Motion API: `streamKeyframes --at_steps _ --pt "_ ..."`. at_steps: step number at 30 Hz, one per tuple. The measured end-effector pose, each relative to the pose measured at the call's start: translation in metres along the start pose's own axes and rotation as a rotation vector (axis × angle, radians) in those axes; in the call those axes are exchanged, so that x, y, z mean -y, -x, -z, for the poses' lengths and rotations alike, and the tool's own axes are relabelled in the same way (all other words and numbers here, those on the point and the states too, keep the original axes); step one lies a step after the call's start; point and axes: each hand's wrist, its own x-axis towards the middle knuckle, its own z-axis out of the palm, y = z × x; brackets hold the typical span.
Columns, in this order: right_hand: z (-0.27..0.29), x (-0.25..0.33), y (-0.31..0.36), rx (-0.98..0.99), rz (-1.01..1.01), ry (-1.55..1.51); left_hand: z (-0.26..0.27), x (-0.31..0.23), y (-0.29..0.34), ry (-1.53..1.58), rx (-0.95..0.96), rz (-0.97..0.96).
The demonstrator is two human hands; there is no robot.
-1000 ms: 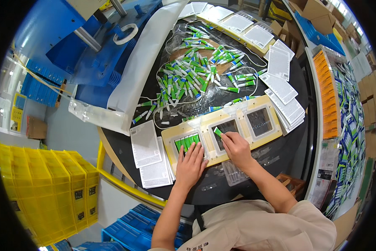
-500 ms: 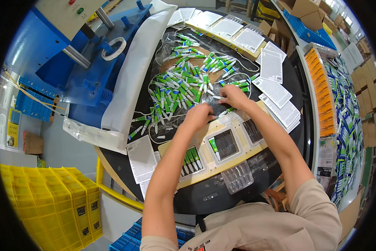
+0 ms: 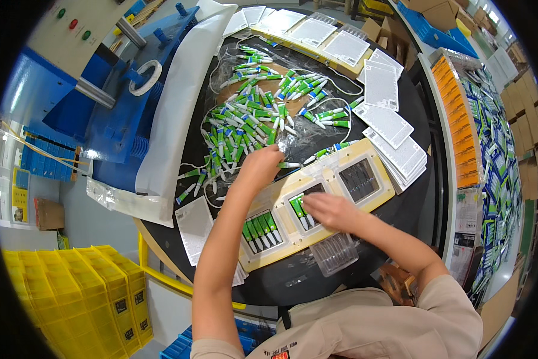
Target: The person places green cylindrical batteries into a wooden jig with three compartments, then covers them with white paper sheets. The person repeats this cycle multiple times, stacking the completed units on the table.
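Note:
My right hand (image 3: 329, 211) is over the middle window of a cream-yellow tray frame (image 3: 299, 241), fingers pinched on a small green-and-white tube (image 3: 305, 206) at the window's left side. Another tube (image 3: 296, 208) lies beside it in the clear plastic insert. Several tubes (image 3: 262, 230) stand in a row in the left window; the right window's insert (image 3: 359, 179) holds no tubes. At the near edge of a heap of tubes (image 3: 245, 122), my left hand (image 3: 261, 166) has its fingers closed. A white nozzle (image 3: 290, 164) shows by its fingertips; whether it is held is hard to see.
White printed cards (image 3: 394, 155) are stacked right of the frame, with more cards (image 3: 195, 227) to its left. A second yellow frame (image 3: 317, 45) lies at the far edge. Clear plastic blisters (image 3: 335, 254) sit nearest me. A blue press (image 3: 116, 119) stands left, above yellow crates (image 3: 77, 293).
My right hand has moved from the heap's right edge toward me, onto the middle window, where another tube now shows. My left hand has shifted slightly left and away from me.

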Motion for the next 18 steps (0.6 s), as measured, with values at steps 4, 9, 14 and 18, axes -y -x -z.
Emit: streamKeyframes --at_steps 4,9,14,18 --pt "0.019 -0.075 -0.022 -0.253 -0.371 0.03 0.005 -0.016 0.049 -0.05 -0.071 0.135" --pt "-0.01 -0.176 -0.068 0.043 -0.698 0.027 0.008 -0.061 0.074 0.544 -0.291 0.074" --pt "-0.011 -0.152 -0.058 -0.117 -0.663 0.15 -0.031 -0.121 0.079 -0.105 -0.162 -0.277" --pt "0.037 -0.067 -0.007 -0.268 -0.595 -0.002 -0.052 -0.127 0.082 -0.258 -0.177 -0.286"
